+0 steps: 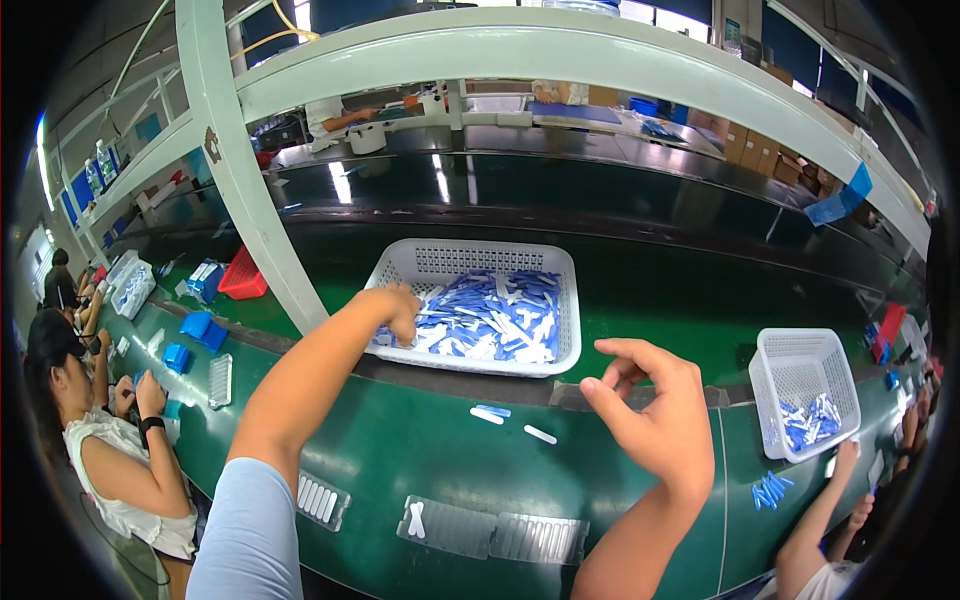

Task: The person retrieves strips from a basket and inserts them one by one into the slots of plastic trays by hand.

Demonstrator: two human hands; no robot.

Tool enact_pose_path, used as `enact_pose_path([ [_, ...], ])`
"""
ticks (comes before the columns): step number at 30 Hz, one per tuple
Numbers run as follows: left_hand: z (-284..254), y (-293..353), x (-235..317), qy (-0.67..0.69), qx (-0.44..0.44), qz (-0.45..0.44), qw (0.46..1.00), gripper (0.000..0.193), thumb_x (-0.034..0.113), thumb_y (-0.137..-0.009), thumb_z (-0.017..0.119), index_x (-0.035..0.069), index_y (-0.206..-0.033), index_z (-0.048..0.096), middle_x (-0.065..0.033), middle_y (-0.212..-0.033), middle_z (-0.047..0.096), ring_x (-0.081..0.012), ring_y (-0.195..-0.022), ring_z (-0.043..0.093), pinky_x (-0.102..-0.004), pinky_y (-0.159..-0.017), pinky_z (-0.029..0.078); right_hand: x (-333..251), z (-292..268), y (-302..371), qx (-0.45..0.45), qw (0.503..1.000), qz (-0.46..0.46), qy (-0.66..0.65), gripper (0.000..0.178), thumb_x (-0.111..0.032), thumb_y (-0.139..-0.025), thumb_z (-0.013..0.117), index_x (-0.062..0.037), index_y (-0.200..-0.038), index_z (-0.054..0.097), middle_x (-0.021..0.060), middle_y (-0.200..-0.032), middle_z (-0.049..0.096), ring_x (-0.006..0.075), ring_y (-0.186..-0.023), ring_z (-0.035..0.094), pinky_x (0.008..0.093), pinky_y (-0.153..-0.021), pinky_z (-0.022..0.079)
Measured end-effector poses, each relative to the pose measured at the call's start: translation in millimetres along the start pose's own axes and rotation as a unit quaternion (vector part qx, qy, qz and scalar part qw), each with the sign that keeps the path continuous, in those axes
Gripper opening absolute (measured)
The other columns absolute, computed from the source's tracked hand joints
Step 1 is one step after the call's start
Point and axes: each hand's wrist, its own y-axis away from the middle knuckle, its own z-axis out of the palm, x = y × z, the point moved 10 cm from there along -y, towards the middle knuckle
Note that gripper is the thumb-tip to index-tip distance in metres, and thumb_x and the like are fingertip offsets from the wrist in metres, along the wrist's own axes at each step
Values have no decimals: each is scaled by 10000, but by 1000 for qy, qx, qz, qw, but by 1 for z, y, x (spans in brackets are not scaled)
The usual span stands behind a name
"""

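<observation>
A white perforated plastic basket (572,330) stands in front of me, heaped with small flat blue and white plastic pieces (490,315). My left hand (393,308) reaches over its left side into the heap. Its fingers curl down among the pieces, and whatever they grip is hidden. Right of the basket's front corner, my right hand (650,405) hangs above the green table with thumb and fingers apart, holding nothing. Three loose pieces (540,434) lie between my arms. Nearer me rests a clear ribbed plastic tray (465,528) with white pieces at its left end.
Another clear tray (322,500) with white pieces lies by my left forearm. A white metal post (250,180) rises beside the basket. At right stand a second basket (805,390) and a small blue pile (772,490). People work on both sides; blue boxes (203,330) sit left.
</observation>
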Motion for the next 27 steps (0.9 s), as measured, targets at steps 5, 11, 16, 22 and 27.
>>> enact_pose_path([
  [5, 8, 10, 7, 40, -141, 88, 985, 1085, 267, -610, 842, 35, -1545, 343, -243, -1470, 482, -360, -1367, 488, -434, -1103, 424, 4, 0, 0, -3, 1000, 7, 6, 340, -101, -756, 808, 4, -1067, 718, 72, -731, 670, 152, -653, 602, 282, -636, 502],
  [11, 10, -1, 15, 23, -12, 60, 998, 969, 147, -604, 874, -16, -1436, 403, -249, -1497, 427, -407, -1329, 503, -469, -1061, 461, 10, 3, -2, -12, 1000, 12, 7, 353, -110, -767, 816, 6, -1084, 712, 83, -752, 680, 163, -665, 618, 285, -648, 517],
  [16, 7, 10, 19, 36, 97, 120, 987, 658, 227, -700, 803, -6, -1268, 565, -227, -1183, 658, -399, -1145, 627, -442, -982, 502, 10, 2, -2, -12, 1000, 20, 9, 369, -122, -768, 820, 0, -1099, 709, 84, -770, 684, 166, -671, 621, 286, -648, 518],
  [22, 14, 6, 14, 42, 107, 96, 989, 532, 173, -780, 663, -17, -1273, 591, -236, -1211, 660, -396, -1115, 641, -467, -972, 507, 12, 2, -1, -18, 999, 32, 16, 380, -133, -770, 820, -2, -1109, 706, 83, -780, 682, 166, -676, 614, 294, -647, 515],
  [27, 11, 7, 1, 65, 104, 88, 989, 598, 151, -792, 606, 3, -1370, 551, -244, -1230, 663, -389, -1152, 636, -454, -997, 497, 12, 1, -1, -20, 999, 33, 11, 386, -137, -768, 820, 1, -1110, 705, 83, -787, 683, 167, -679, 614, 297, -649, 515],
])
